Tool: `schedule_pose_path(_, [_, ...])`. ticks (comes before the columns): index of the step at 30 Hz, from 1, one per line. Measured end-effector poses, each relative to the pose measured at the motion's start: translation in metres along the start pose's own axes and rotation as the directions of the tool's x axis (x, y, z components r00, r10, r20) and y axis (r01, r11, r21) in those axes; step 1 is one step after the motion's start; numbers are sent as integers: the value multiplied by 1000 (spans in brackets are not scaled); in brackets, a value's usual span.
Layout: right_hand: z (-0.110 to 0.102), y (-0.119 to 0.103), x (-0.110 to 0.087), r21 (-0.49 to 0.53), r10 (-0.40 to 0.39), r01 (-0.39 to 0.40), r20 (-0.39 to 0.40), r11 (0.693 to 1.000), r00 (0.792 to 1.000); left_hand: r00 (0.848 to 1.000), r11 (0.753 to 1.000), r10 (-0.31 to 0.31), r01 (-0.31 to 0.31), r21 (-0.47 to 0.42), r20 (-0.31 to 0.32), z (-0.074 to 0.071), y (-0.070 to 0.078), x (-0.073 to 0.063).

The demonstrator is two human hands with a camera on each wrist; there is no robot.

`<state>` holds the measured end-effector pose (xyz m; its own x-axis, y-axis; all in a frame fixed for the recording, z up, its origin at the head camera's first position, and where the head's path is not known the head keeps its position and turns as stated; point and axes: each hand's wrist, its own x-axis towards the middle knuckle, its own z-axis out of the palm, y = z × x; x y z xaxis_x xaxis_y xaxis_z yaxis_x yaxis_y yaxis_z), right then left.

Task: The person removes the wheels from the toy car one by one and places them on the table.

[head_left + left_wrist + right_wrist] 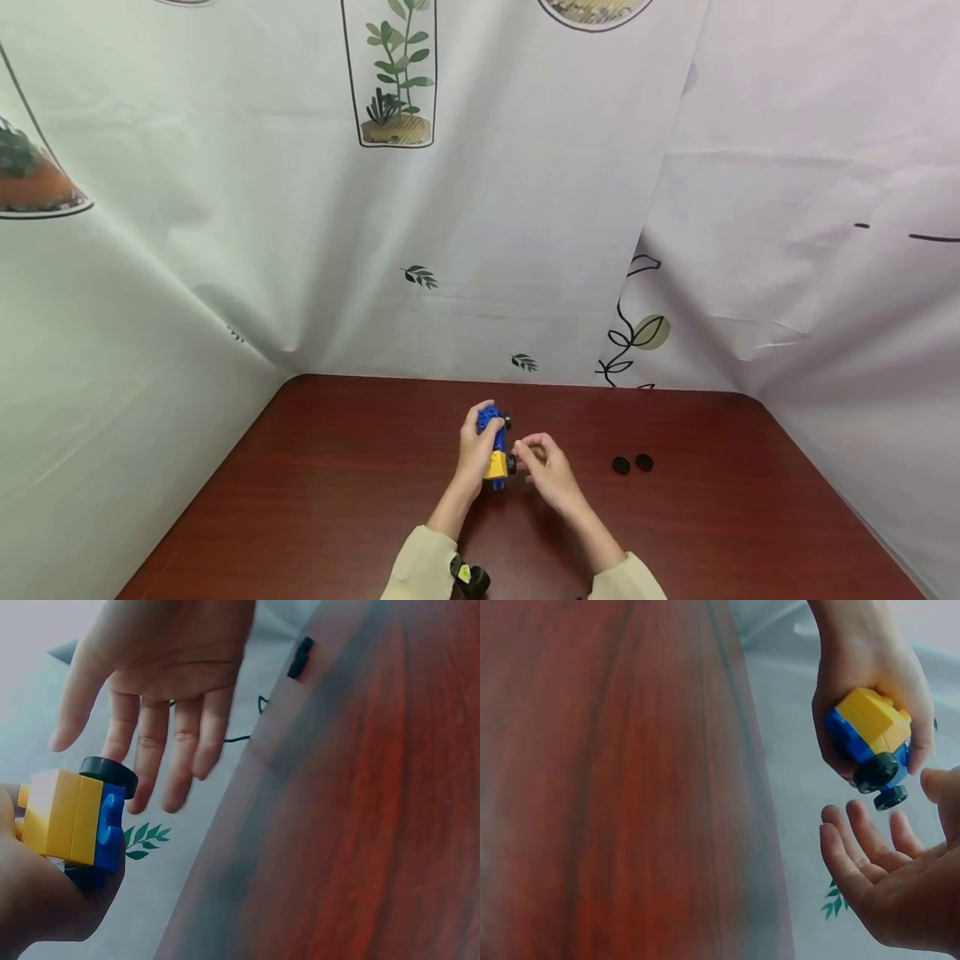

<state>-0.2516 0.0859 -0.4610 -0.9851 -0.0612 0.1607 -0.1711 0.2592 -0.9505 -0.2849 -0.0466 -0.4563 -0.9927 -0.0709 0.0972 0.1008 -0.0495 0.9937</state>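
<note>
My left hand point(474, 454) grips a small toy car point(498, 463) of blue and yellow building blocks, held up over the table. Two black wheels show along the car's right side; the nearer wheel point(877, 772) sits below the yellow blocks point(870, 716) in the right wrist view. Beside that wheel is my right hand point(553, 477), its fingers loosely bent and spread. In the left wrist view its palm faces the car, fingertips close behind the wheel point(111, 774), with nothing held between thumb and fingers.
Two loose black wheels point(621, 465) lie on the dark red table point(337, 483), right of my hands. A black wrist device point(471, 577) is at my left sleeve. White printed cloth point(510, 217) hangs behind the table and along both sides.
</note>
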Motion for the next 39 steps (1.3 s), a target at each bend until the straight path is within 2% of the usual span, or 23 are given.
schedule_pose_path(4, [-4, 1, 4, 40, -8, 8, 0, 999, 1000, 997, 999, 1, -4, 39, 82, 5, -3, -2])
schedule_pose_path(9, [-7, 3, 8, 80, -42, 39, 34, 996, 999, 985, 996, 58, -69, 63, 163, 7, -3, -3])
schedule_pose_path(17, [-10, 6, 12, 108, -55, 54, 1, 993, 998, 969, 977, 136, -166, 136, 205, 9, -5, -1])
schedule_pose_path(22, [-11, 9, 11, 143, -47, 48, -15, 989, 999, 969, 977, 103, -140, 158, 224, 11, -6, -3])
schedule_pose_path(27, [-13, 14, 12, 157, -65, 71, -43, 985, 997, 962, 986, 79, -114, 125, 261, 11, -5, -3])
schedule_pose_path(34, [-14, 20, 13, 137, -94, 106, -90, 985, 991, 958, 986, 111, -139, 90, 265, 14, -6, -5])
schedule_pose_path(39, [-14, 23, 14, 200, -114, 137, -122, 970, 986, 949, 990, 128, -137, 12, 287, 17, -7, -7])
